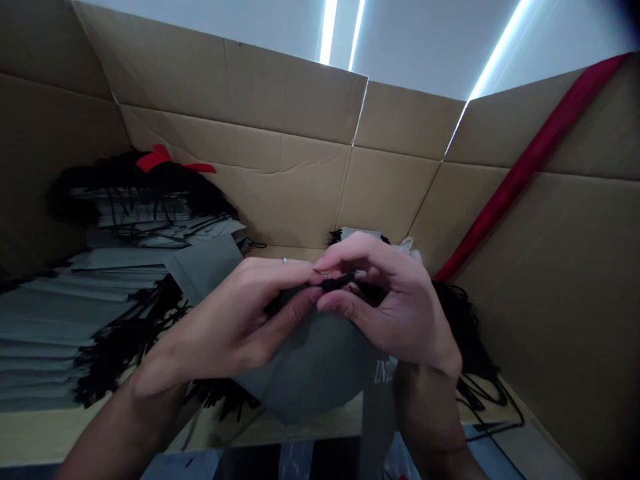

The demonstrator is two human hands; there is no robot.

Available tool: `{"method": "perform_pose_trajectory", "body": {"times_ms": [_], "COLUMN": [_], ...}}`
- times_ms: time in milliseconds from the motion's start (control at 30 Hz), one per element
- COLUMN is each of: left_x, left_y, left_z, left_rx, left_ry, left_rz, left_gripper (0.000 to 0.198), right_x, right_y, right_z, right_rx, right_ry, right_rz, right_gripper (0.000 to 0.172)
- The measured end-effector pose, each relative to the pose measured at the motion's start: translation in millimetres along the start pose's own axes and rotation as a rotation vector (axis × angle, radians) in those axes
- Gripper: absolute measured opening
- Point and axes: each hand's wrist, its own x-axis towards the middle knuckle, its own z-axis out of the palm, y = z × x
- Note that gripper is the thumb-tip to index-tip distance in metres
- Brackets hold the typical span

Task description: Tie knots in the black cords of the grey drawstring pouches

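Observation:
My left hand [250,310] and my right hand [400,300] meet at the middle of the view. Thumbs and fingers of both pinch a short bunched length of black cord [340,283]. Below the fingers hangs a grey bag [320,367], its top edge partly hidden by my hands. White lettering shows on a grey surface beside my right wrist; whether it belongs to the same bag I cannot tell. A ring sits on a left finger.
Grey bags [55,300] with black cords lie stacked at left, a red strip [155,158] on the rear pile. Loose black cords [460,320] lie at right. Cardboard walls [280,147] enclose the table [320,427], with a dark red ribbon [525,167] down the right one.

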Motion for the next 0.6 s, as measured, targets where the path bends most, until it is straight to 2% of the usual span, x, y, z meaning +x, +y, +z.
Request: {"method": "perform_pose_trajectory", "body": {"times_ms": [133,333,433,600], "left_x": [0,-1,-1,0], "left_y": [3,4,6,12], "left_z": [3.6,4.2,5.3,5.2], "left_rx": [0.061,0.117,0.073,-0.1], "left_ry": [0.031,0.088,0.097,0.04], "left_rz": [-0.046,-0.053,-0.02,0.022], "left_gripper": [0.023,0.03,0.031,0.028], "right_x": [-1,-1,1,0], "right_y": [6,5,5,11], "right_z": [1,2,1,4], "right_rx": [-0.027,0.01,0.116,0.327], "right_ry": [-0.024,-0.016,-0.009,-0.013], "right_rz": [-0.022,-0.006,-0.031,-0.022], "right_gripper": [0.019,0.022,0.021,0.024]}}
